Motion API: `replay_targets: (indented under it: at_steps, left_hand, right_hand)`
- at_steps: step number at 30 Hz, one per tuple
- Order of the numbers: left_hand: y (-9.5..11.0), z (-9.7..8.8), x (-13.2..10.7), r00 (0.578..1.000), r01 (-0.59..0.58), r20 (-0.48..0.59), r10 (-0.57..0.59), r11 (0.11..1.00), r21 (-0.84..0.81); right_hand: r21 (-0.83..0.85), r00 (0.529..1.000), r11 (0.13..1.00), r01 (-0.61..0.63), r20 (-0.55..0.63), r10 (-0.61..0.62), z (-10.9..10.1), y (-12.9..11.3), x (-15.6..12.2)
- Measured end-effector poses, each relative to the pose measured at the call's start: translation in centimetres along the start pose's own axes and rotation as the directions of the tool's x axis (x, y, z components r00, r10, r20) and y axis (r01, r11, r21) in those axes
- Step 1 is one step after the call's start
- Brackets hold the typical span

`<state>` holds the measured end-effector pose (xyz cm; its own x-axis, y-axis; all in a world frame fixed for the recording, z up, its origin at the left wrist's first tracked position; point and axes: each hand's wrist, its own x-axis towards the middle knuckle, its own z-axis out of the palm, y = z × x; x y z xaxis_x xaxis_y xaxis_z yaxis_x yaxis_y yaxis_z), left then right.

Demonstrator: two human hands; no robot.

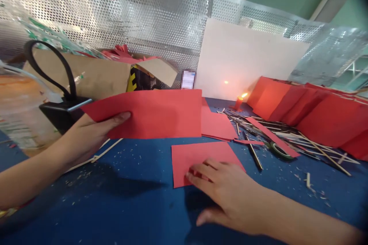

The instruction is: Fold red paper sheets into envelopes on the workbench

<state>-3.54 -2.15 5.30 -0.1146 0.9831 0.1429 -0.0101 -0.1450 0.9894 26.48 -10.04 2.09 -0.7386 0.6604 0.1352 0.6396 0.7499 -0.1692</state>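
My left hand point(100, 132) grips a long sheet of red paper point(161, 113) by its left end, thumb on the near face. The sheet is held up on edge above the table. My right hand point(218, 187) rests over a smaller red paper piece point(186, 157) that lies flat on the blue table point(129, 206). Its fingers are apart and slightly bent, with the fingertips on the paper. Behind these, a stack of red paper point(220, 124) lies partly hidden by the raised sheet.
A lit red candle point(238, 103) burns before a white board point(247, 57). Thin wooden sticks point(287, 138), a dark pen point(254, 153) and a tape roll point(277, 151) lie on the right, near standing red paper panels point(322, 115). A cardboard box point(100, 71) and a black box point(64, 109) stand left.
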Motion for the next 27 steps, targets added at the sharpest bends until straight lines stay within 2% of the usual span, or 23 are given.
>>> replay_targets:
  at_steps: [2,3,4,5,6,7,8,11,13,15,17,19,20,22,24,27]
  left_hand:
    - [-0.5,0.1,0.0,0.998,0.038,0.051,-0.039,0.999,0.021]
    - [-0.7,0.2,-0.1,0.996,0.043,0.076,-0.047,0.998,0.054]
    - [-0.9,0.4,-0.1,0.994,0.041,0.098,-0.05,0.995,0.087]
    - [-1.0,0.7,-0.3,0.991,0.039,0.123,-0.052,0.993,0.111]
    - [-1.0,1.1,-0.5,0.986,0.045,0.152,-0.063,0.992,0.118]
    - [-0.9,1.6,-0.9,0.981,0.059,0.178,-0.078,0.993,0.107]
    - [-0.8,2.3,-1.3,0.975,0.08,0.2,-0.096,0.993,0.084]
    - [-0.6,4.5,-2.9,0.952,0.187,0.246,-0.184,0.982,0.011]
    - [-0.7,5.7,-4.0,0.92,0.276,0.282,-0.272,0.961,0.026]
    - [-1.2,6.5,-4.4,0.882,0.316,0.339,-0.328,0.944,0.094]
    - [-1.9,6.7,-3.8,0.877,0.25,0.378,-0.296,0.954,0.167]
    - [-2.7,6.7,-2.4,0.902,0.1,0.394,-0.178,0.972,0.211]
    - [-3.1,6.7,-1.4,0.895,0.026,0.425,-0.133,0.968,0.249]
    - [-3.7,6.8,0.4,0.887,-0.115,0.457,-0.059,0.933,0.342]
    - [-4.0,7.2,1.9,0.85,-0.272,0.527,-0.012,0.847,0.457]
    - [-4.0,8.3,3.2,0.772,-0.403,0.63,-0.08,0.705,0.583]
  right_hand:
    - [0.117,0.992,0.992,-0.05,-0.111,0.063,-0.6,-0.7,-0.3]
    - [0.162,0.967,0.982,-0.097,-0.219,0.132,-1.1,-0.6,-0.2]
    - [0.21,0.917,0.967,-0.147,-0.339,0.213,-1.6,-0.2,-0.1]
    - [0.268,0.842,0.945,-0.187,-0.451,0.295,-2.1,0.3,0.1]
    - [0.343,0.765,0.916,-0.207,-0.527,0.37,-2.5,1.0,0.5]
    - [0.438,0.714,0.876,-0.202,-0.546,0.438,-2.8,1.7,0.8]
    - [0.545,0.699,0.819,-0.181,-0.514,0.497,-3.0,2.3,1.1]
    - [0.827,0.772,0.537,-0.164,-0.231,0.592,-2.7,4.0,1.7]
    - [0.912,0.792,0.348,-0.216,-0.045,0.609,-2.2,5.0,1.7]
    - [0.933,0.785,0.238,-0.269,0.07,0.616,-1.7,5.9,1.2]
    - [0.915,0.761,0.229,-0.331,0.115,0.639,-1.4,6.6,0.6]
    - [0.87,0.727,0.292,-0.398,0.104,0.678,-1.2,7.2,-0.1]
    - [0.844,0.72,0.325,-0.426,0.099,0.687,-1.1,7.5,-0.4]
    - [0.808,0.733,0.374,-0.455,0.102,0.672,-0.9,7.9,-0.8]
    - [0.787,0.759,0.395,-0.474,0.136,0.637,-0.8,8.2,-1.1]
    - [0.744,0.766,0.43,-0.511,0.168,0.621,-0.7,8.5,-1.2]
